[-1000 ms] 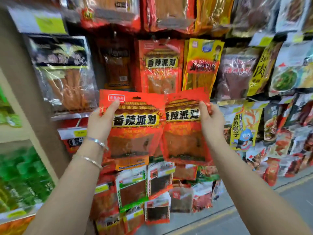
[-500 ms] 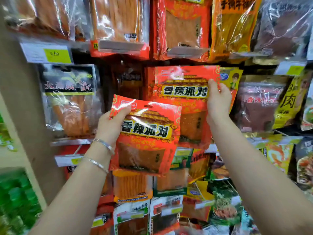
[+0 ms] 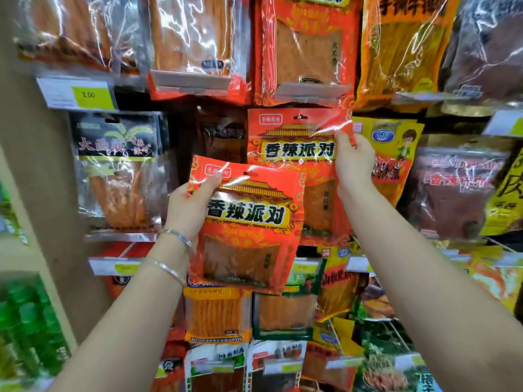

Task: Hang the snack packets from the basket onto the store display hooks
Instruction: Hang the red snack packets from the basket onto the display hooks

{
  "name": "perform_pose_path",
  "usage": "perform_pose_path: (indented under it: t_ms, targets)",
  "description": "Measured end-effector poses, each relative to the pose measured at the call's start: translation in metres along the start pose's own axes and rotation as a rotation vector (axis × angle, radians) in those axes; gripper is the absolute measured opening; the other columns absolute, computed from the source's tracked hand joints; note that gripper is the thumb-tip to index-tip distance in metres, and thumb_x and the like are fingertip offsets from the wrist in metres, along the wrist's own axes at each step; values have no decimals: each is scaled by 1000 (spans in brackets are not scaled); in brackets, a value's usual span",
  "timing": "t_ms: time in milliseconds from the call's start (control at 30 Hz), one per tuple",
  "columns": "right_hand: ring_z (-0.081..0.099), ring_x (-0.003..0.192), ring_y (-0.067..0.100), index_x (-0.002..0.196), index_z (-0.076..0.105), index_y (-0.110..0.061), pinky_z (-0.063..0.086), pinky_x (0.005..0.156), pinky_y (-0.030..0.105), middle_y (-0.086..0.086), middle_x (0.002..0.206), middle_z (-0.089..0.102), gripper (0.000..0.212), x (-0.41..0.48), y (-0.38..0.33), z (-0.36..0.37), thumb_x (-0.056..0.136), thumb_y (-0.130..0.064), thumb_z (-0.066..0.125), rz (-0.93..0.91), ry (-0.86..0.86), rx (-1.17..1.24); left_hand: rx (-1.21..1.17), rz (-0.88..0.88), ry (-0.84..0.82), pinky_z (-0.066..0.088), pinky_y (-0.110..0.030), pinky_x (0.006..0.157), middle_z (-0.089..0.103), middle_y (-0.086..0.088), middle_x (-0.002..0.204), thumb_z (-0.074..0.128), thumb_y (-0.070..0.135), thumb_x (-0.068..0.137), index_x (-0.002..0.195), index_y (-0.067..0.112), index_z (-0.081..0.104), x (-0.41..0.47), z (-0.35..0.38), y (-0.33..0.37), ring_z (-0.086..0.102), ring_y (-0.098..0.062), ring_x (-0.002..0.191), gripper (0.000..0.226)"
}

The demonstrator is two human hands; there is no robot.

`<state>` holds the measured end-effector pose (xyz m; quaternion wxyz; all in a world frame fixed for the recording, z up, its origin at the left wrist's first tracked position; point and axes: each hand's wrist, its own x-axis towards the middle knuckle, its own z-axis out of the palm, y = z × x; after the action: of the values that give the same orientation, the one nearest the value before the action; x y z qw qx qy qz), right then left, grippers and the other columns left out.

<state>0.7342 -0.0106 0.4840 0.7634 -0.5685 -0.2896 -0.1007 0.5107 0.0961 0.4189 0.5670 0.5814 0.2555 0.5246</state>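
Raised since a second ago, red packet [image 3: 294, 142] sits high at the rack's [image 3: 184, 137] middle, right hand [image 3: 353, 159] pinching its right edge, hooking unclear; left hand [image 3: 189, 205] grips second packet [image 3: 249, 222] lower, by its top-left corner.

Two red snack packets [image 3: 249, 222] [image 3: 297, 142] of glossy, crinkled plastic film catching white glare. Shiny silver metal bangles [image 3: 169, 250] on the left wrist. Matt paper price label [image 3: 85, 94] at the display's upper left edge.
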Motion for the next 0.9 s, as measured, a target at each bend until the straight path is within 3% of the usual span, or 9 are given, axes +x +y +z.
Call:
perform_pose_path:
  t_ms: [67, 200, 333, 400, 467, 567, 667, 800, 900]
  targets:
    - [39, 65, 14, 72, 51, -14, 28, 63, 30, 1, 68, 46, 23, 3, 1, 4, 92, -27, 53, -26, -12, -88, 7, -1, 19, 50, -61, 82, 72, -10, 84, 77, 62, 55, 72, 27, 75, 0, 1, 1, 68, -33, 85, 39]
    - [38, 61, 17, 69, 43, -13, 19, 57, 31, -3, 63, 41, 33, 4, 7, 9, 95, -32, 49, -54, -61, -263, 18, -12, 2, 45, -64, 82, 59, -12, 83, 76, 71, 49, 69, 28, 69, 0, 3, 3, 56, -26, 75, 48]
    - [53, 99, 25, 112, 56, -11, 27, 70, 18, 10, 106, 60, 32, -8, 13, 5, 99, -37, 43, -78, -149, -322, 29, -16, 23, 46, -63, 83, 58, -11, 83, 75, 70, 50, 71, 26, 66, -3, 8, 7, 55, -26, 75, 50]
    - [45, 122, 25, 136, 43, -4, 28, 86, 16, 14, 131, 51, 49, -15, 16, 0, 98, -37, 44, -97, -170, -353, 35, -8, 47, 49, -62, 80, 61, -12, 80, 75, 66, 55, 67, 27, 68, -5, 12, 9, 60, -29, 74, 42]
    - [35, 131, 26, 144, 31, -5, 25, 104, 26, 16, 140, 40, 57, -25, 19, -7, 98, -35, 45, -139, -156, -380, 34, 7, 61, 53, -59, 77, 66, -10, 81, 74, 64, 59, 73, 30, 73, -8, 16, 12, 66, -36, 80, 36]
    - [45, 119, 17, 132, 50, -11, 29, 98, 22, 8, 129, 50, 44, -38, 21, -16, 96, -37, 48, -194, -183, -318, 10, 27, 53, 54, -56, 77, 68, -8, 83, 72, 63, 62, 74, 35, 73, -10, 24, 13, 66, -33, 83, 30]
    - [57, 96, 7, 102, 63, -20, 41, 85, 28, -8, 100, 63, 37, -46, 17, -15, 92, -52, 46, -23, -354, -161, -36, 24, 25, 55, -56, 76, 68, -6, 84, 71, 61, 65, 81, 34, 74, -12, 35, 15, 63, -27, 79, 32]
    - [60, 109, 19, 112, 62, -21, 46, 97, 45, 0, 114, 66, 38, -45, 7, -14, 87, -49, 59, 82, -391, -15, -46, 70, -12, 56, -43, 79, 74, -2, 93, 70, 47, 76, 95, 23, 72, -7, 52, 17, 69, -22, 88, 30]
    - [62, 99, 4, 103, 64, -28, 47, 91, 35, -11, 102, 69, 18, -35, -3, -21, 90, -39, 59, -49, -308, 28, -12, 160, 53, 52, -26, 79, 63, -6, 109, 66, 18, 84, 119, 12, 51, 2, 63, 23, 64, -13, 89, 38]
